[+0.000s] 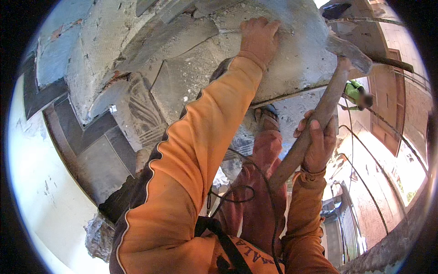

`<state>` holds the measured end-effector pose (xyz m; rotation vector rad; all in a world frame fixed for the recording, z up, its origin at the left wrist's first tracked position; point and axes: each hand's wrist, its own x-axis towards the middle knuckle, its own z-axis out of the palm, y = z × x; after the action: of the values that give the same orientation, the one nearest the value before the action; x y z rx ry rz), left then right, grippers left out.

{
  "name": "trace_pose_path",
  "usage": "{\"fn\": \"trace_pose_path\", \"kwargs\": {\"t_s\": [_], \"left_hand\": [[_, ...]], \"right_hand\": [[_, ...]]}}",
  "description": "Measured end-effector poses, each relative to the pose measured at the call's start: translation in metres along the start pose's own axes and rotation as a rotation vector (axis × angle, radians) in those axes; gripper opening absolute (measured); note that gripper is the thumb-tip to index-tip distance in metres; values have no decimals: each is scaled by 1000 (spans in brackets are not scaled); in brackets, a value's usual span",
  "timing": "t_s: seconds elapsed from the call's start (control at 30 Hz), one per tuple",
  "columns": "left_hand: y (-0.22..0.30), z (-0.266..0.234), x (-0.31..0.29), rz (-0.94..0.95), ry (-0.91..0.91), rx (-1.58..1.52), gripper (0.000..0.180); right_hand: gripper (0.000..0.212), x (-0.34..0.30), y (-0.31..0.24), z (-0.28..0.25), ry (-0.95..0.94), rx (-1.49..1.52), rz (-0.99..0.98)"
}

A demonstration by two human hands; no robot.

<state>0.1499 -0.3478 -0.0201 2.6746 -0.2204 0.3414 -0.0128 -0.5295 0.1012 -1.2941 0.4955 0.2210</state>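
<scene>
Concrete slab (299, 57), one, broken, grey and dusty, spread across the far middle; cracked, with loose grit. White wall (43, 192), one, left side, curving into the near left. Wooden door (388, 102), one, brown, far right. Orange sleeves (187, 141), two, the left reaching far across the middle, the right bent at near right. Grey tiles (98, 164), smooth, left, between wall and slab. Red trousers (269, 153), near middle. Long-handled hammer (326, 102), one, wooden handle slanting from near middle to far right, metal head at the far end; whether the head touches the slab cannot be told. Co-worker (353, 91), one, green top, right, beyond the hammer. Right hand (319, 146), wrapped around the hammer handle. Left hand (260, 39), well apart from the right, resting on the slab; whether its fingers close on anything cannot be told.
</scene>
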Motion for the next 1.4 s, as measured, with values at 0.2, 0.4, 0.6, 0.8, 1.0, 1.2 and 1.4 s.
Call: {"fn": "trace_pose_path", "kwargs": {"t_s": [0.2, 0.4, 0.6, 0.8, 1.0, 1.2, 1.4], "left_hand": [[1, 1, -1, 50, 104, -62, 37], [2, -1, -1, -6, 2, -58, 39], [-11, -4, -8, -8, 0, -10, 37], [-8, -6, -2, 5, 12, -20, 38], [-12, -5, -4, -46, -51, -23, 33], [-15, -8, -5, -125, -178, 4, 36], [-20, -17, -10, -108, -30, -321, 36]], "right_hand": [[21, 15, 14, 16, -147, 79, 214], [16, 14, 10, 23, 57, 246, 106], [17, 21, 4, 21, -143, 30, 216], [18, 18, 8, 34, -93, 76, 161], [17, 17, 18, 40, -88, 101, 177], [15, 22, 12, 35, -90, 123, 205], [16, 17, 14, 39, -126, 150, 252]]}}
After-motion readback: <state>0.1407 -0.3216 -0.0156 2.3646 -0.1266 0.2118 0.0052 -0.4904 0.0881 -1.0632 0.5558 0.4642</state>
